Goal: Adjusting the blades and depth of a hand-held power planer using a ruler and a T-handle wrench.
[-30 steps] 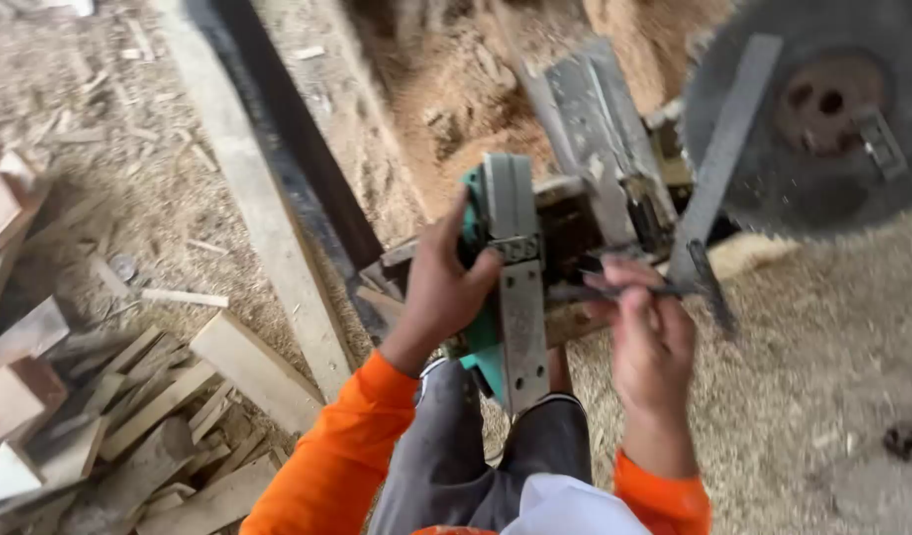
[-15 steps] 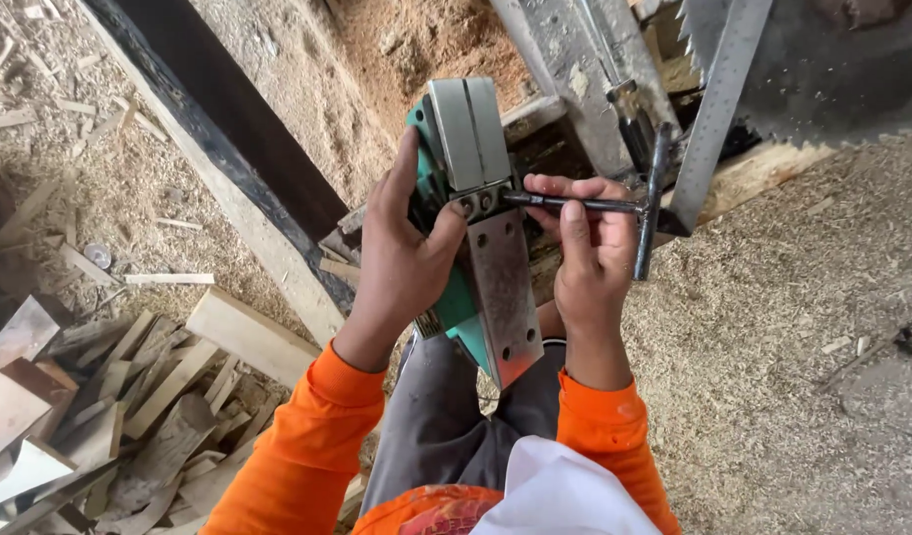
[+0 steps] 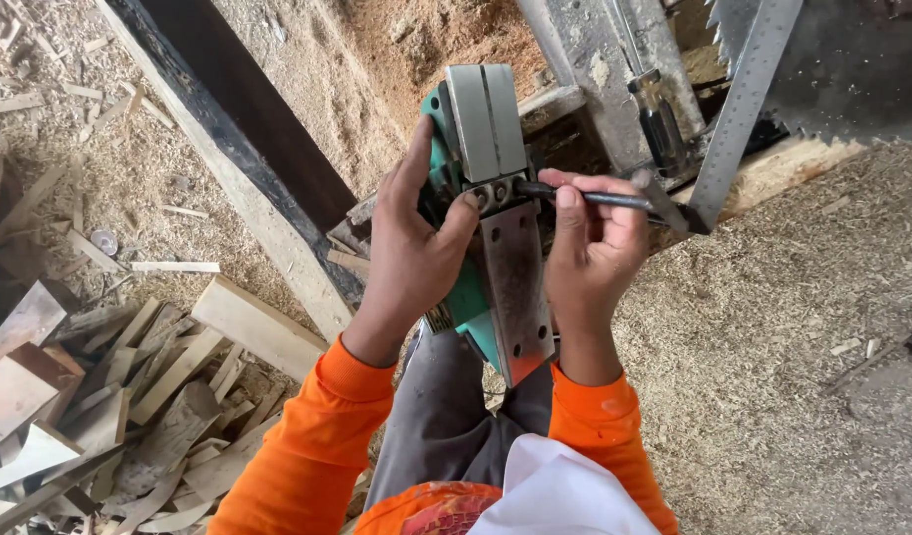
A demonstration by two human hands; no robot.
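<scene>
Both hands are closed on their work: the left hand (image 3: 416,248) wraps the green body of an upturned electric planer (image 3: 491,228), thumb lying across its metal sole near the cutter drum, and the right hand (image 3: 595,248) pinches a slim dark wrench (image 3: 600,199) whose tip sits at the small bolts of the drum. The planer is held in the air just above the person's lap, sole up, well clear of the ground.

Largest around it is the sawdust-covered floor (image 3: 773,376), which spreads across the whole right side. A long dark wooden beam (image 3: 248,168) runs diagonally from the top left down toward the person's knees. At the top right stands a saw bench, its big toothed circular blade (image 3: 852,69) partly cut off by the frame edge, with a grey metal frame (image 3: 600,69) beside it. A pile of pale wood offcuts (image 3: 109,396) lies at the lower left. The person wears orange sleeves (image 3: 307,456) and grey trousers.

The step in hand looks like working the blade-clamp bolts of the planer's drum with the wrench, whether loosening or tightening cannot be told. The next move seems to call for a firm hold by the left hand so the planer does not twist, the wrench seated squarely on the bolt, and fingers kept off the cutter edge.
</scene>
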